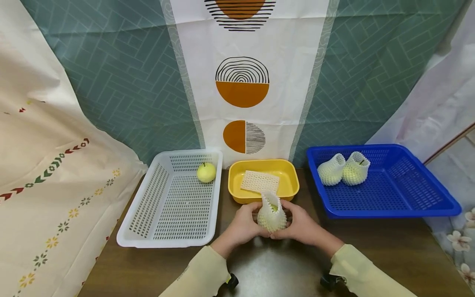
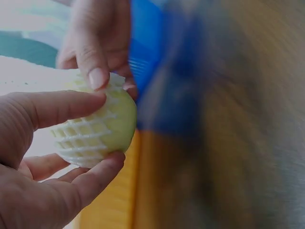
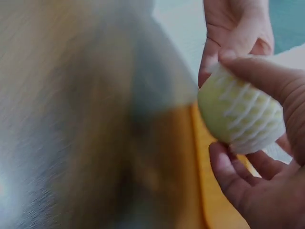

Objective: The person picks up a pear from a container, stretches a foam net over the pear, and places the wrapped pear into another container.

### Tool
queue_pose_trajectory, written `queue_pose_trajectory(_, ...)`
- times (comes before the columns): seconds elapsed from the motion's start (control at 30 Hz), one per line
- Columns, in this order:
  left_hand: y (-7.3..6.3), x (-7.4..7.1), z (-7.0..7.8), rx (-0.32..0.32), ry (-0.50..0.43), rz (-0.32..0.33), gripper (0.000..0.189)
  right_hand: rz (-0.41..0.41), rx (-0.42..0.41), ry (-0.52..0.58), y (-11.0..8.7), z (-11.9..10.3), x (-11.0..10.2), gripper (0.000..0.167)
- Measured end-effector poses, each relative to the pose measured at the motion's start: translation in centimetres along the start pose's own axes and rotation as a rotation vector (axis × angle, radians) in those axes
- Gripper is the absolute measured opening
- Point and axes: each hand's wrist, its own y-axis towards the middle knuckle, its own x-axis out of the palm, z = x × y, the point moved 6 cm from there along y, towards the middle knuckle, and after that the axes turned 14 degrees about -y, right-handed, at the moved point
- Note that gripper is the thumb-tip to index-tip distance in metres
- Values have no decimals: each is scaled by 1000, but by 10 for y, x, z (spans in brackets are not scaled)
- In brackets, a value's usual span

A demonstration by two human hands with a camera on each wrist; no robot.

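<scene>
Both hands hold a yellow-green pear (image 2: 125, 119) wrapped in a white foam net sleeve (image 1: 272, 218), in front of the yellow basket. My left hand (image 1: 245, 222) grips it from the left, thumb and fingers curled round the net. From the other side my right hand (image 1: 298, 220) grips it the same way. In both wrist views the pear's bare end sticks out of the net; the sleeve's loose end rises above the fruit in the head view. A flat foam net (image 1: 259, 182) lies in the yellow basket (image 1: 233, 194) just beyond the hands.
On the left, a white basket (image 1: 167, 243) holds one bare pear (image 1: 206, 172). The blue basket (image 1: 393, 212) on the right contains two netted pears (image 1: 355, 169) side by side. All stand on a dark wooden table (image 1: 274, 272), with patterned cloth (image 1: 148, 82) hanging behind.
</scene>
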Motion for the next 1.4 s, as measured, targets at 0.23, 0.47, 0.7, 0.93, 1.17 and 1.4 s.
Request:
queue_pose_trajectory(0.23, -11, -19, 47, 29, -262, 15, 73, -45, -78, 294, 6, -30, -22, 68)
queue_pose_trajectory(0.47, -10, -29, 44, -4, -441, 58, 67, -56, 61, 460, 12, -38, -23, 65)
queue_pose_trajectory(0.7, -10, -30, 32, -133, -623, 49, 50, 25, 75, 484, 15, -33, -23, 74)
queue_pose_trajectory(0.93, -8, -34, 29, -165, -738, 141, 35, 30, 92, 491, 18, -31, -21, 81)
queue_pose_trajectory(1.17, -6, -35, 24, -129, -726, 256, 31, 39, 75, 534, 20, -31, -19, 86)
queue_pose_trajectory(1.4, -6, -36, 22, -99, -658, 311, 27, 48, 40, 600, 22, -33, -17, 89)
